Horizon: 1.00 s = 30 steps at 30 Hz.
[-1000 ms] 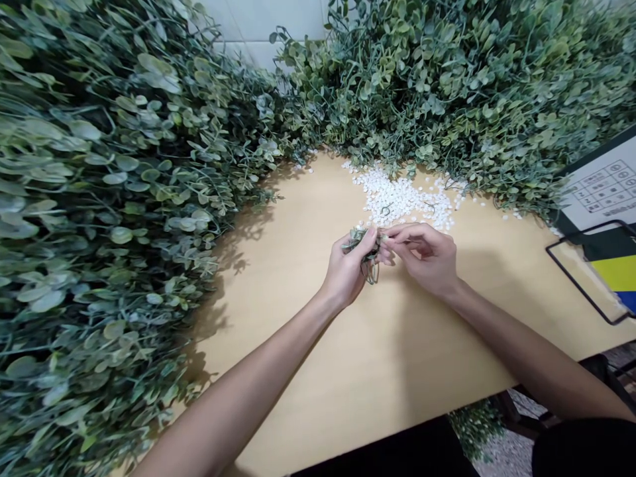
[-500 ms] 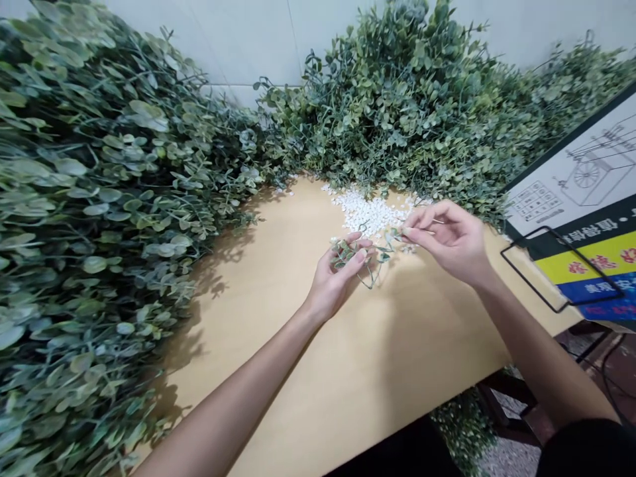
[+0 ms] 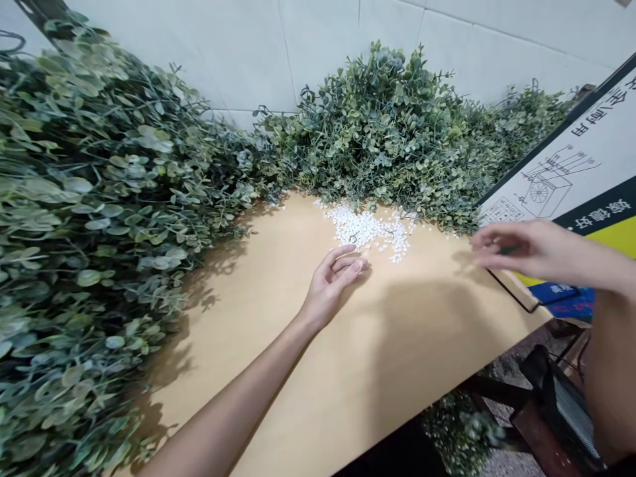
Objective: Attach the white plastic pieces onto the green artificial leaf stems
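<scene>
Left hand (image 3: 330, 281) no longer clutches the leafy sprig it held a second ago; now empty, fingers loosely extended, lying near the white pellets (image 3: 370, 228) at its 1 o'clock; right hand (image 3: 517, 252), earlier meeting the left at the sprig, has swung out toward 3 o'clock, now blurred in front of the sign board (image 3: 571, 179), fingers pinched on something thin and dark, not identifiable; hands well apart; view has tilted up, more wall (image 3: 318, 46) showing.
</scene>
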Available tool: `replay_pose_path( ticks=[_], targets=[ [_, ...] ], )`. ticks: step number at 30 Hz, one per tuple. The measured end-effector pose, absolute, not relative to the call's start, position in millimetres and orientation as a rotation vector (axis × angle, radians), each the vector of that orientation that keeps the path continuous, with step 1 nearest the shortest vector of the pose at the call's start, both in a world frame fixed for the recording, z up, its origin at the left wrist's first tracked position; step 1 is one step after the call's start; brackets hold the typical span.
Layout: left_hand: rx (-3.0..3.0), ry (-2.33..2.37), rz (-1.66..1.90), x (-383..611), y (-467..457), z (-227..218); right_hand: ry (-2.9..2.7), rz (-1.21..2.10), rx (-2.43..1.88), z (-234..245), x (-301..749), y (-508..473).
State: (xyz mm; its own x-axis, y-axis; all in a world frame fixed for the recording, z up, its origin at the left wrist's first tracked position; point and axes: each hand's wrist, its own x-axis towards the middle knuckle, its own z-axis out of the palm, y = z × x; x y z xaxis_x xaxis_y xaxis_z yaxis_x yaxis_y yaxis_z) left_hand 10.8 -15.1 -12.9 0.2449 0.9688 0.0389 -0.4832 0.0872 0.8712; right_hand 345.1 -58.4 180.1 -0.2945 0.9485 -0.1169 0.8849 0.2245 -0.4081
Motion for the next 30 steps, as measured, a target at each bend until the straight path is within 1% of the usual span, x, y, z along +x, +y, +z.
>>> replay_pose_path(
  ticks=[3, 6, 9, 11, 15, 18, 23, 30],
  targets=[
    [0.920, 0.676, 1.208, 11.1, -15.4, -13.0, -2.064, 0.223, -1.783, 170.1, 335.2, -8.7],
    [0.921, 0.685, 1.205, 10.9, -15.0, -13.9, -1.877, -0.012, -1.688, 152.4, 328.4, 53.2],
    [0.917, 0.687, 1.204, 10.6, -14.1, -15.4, -1.861, -0.114, -1.631, 130.5, 319.8, 110.6],
    [0.919, 0.682, 1.208, 10.6, -13.6, -16.7, -1.871, -0.124, -1.664, 118.5, 310.4, 138.3],
    [0.921, 0.674, 1.209, 11.0, -13.1, -19.1, -1.849, -0.126, -1.645, 114.6, 290.7, 166.7],
    [0.909, 0.666, 1.212, 11.4, -13.3, -19.9, -1.824, -0.151, -1.581, 131.7, 283.8, 173.8],
    [0.904, 0.666, 1.204, 12.6, -13.4, -18.0, -1.749, -0.258, -1.512, 178.4, 277.2, 165.0],
    [0.876, 0.664, 1.197, 13.3, -14.5, -12.5, -1.646, -0.583, -1.323, 247.5, 255.3, 133.3]
  ],
)
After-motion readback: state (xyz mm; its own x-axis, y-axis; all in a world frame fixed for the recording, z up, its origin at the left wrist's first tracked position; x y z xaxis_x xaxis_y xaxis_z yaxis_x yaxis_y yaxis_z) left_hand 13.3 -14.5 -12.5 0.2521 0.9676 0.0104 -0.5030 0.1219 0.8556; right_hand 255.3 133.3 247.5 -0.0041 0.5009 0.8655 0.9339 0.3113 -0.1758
